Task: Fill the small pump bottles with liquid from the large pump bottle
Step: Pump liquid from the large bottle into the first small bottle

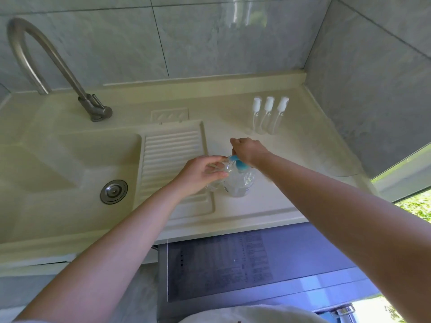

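A large clear pump bottle [241, 184] with a blue pump head [239, 164] stands on the cream counter [268, 201], right of the ribbed draining board. My right hand [250, 150] rests on top of the blue pump head, fingers curled over it. My left hand [200, 174] holds a small clear bottle [215, 183], tilted, with its mouth up against the pump's spout. Whether liquid is flowing is too blurred to tell. Three small clear pump bottles [268, 116] with white tops stand upright in a row at the back right of the counter.
A sink basin [70, 164] with a metal drain lies to the left, with a curved steel tap [93, 106] behind it. The ribbed draining board [172, 159] sits between basin and bottles. Tiled walls close the back and right. A window is at the far right.
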The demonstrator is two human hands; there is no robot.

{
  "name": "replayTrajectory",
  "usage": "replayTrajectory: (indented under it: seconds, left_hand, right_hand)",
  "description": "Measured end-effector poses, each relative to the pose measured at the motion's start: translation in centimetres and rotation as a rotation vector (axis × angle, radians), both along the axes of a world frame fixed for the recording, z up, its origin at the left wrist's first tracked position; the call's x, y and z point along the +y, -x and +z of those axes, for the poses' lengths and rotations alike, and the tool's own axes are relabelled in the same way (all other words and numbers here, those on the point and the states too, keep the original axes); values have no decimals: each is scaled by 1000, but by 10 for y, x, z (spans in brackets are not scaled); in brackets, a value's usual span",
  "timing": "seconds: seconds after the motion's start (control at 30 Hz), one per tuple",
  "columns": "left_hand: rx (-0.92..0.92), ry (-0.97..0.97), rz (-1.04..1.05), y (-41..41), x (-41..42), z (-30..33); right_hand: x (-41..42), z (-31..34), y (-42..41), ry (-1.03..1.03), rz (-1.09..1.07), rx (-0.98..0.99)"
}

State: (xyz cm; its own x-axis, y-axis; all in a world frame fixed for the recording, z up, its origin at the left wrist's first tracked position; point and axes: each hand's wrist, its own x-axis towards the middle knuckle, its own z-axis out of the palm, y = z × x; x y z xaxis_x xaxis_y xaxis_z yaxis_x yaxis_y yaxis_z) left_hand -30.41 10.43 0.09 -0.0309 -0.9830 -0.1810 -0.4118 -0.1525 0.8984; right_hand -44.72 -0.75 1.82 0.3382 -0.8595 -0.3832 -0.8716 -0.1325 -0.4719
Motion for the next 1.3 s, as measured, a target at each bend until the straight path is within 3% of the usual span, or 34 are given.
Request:
replayTrajectory:
  seconds: [0.4, 0.67, 0.83, 1.3]
  left_hand:
    - [1, -9, 9, -1, 0, -4]
    - [44, -8, 18, 2, 1, -1]
    - [46, 0, 16, 3, 2, 0]
    - [54, -3, 16, 3, 2, -2]
  right_hand:
    - [-3, -12, 0, 127, 76, 47]
    - [-4, -5, 1, 49, 67, 78]
    - [-5, -7, 1, 128, 160, 118]
    - [-11, -13, -1, 6, 4, 74]
